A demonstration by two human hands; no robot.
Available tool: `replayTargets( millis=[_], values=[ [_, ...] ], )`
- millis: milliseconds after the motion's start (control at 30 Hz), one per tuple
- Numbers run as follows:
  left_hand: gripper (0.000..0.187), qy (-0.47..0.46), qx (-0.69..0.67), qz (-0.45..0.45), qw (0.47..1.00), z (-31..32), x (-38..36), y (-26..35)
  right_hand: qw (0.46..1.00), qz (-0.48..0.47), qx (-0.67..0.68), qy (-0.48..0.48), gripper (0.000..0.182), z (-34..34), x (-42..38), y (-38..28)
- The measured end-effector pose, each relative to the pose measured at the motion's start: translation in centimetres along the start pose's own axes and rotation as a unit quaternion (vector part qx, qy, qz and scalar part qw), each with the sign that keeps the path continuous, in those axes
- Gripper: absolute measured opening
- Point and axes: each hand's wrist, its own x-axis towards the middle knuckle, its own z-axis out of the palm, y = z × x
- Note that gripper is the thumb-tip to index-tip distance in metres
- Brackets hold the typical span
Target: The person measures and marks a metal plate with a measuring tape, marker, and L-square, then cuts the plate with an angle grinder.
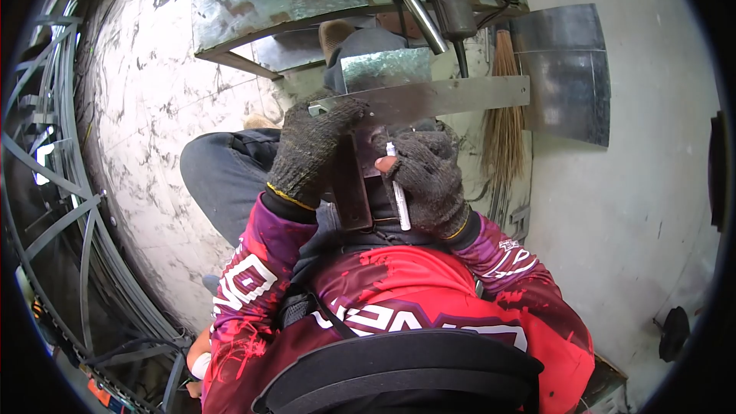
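Strip (pixel 429 98) flat, grey metal (long); left hand (pixel 314 149) clamped on it; right hand (pixel 429 176) gripping white marker (pixel 399 188).

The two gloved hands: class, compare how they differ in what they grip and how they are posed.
The left hand grips the flat metal strip from above; the right hand holds a white marker and sits lower. Both wear dark knitted gloves.

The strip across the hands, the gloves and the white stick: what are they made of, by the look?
Strip: looks like sheet metal, probably galvanised steel, grey with a dull, mottled sheen and straight cut edges.
Gloves, left hand and right hand: dark knitted fabric; the weave shows, with yellow cuff trim.
White stick in the right hand: matte white, maybe a marker or chalk; too small to tell.
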Motion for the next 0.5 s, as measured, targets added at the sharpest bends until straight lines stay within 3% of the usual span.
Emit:
replayTargets(
  millis=[33, 100, 333, 400, 500],
  values=[
    [0.051, 0.001, 0.000, -0.001, 1.000, 0.25, -0.03, -0.05, 1.000, -0.006, -0.001, 0.000, 0.022, 0.03, -0.02, 0.06],
    [0.021, 0.042, -0.142, -0.047, 0.988, 0.88, -0.03, 0.00, 1.000, -0.007, -0.006, 0.002, 0.023, 0.09, 0.00, 0.05],
    [0.021, 0.039, -0.170, -0.093, 0.980, 0.81, -0.11, 0.26, 1.000, -0.009, 0.003, -0.001, 0.030, -0.10, 0.30, -0.03],
    [0.021, 0.032, -0.082, -0.031, 0.996, 0.43, 0.06, 0.37, 1.000, -0.007, 0.002, 0.000, 0.030, -0.02, 0.18, -0.02],
    [0.022, 0.022, -0.059, -0.031, 0.998, 0.09, 0.08, 0.80, 1.000, -0.005, -0.001, 0.004, 0.031, 0.01, 0.26, -0.09]
  ],
)
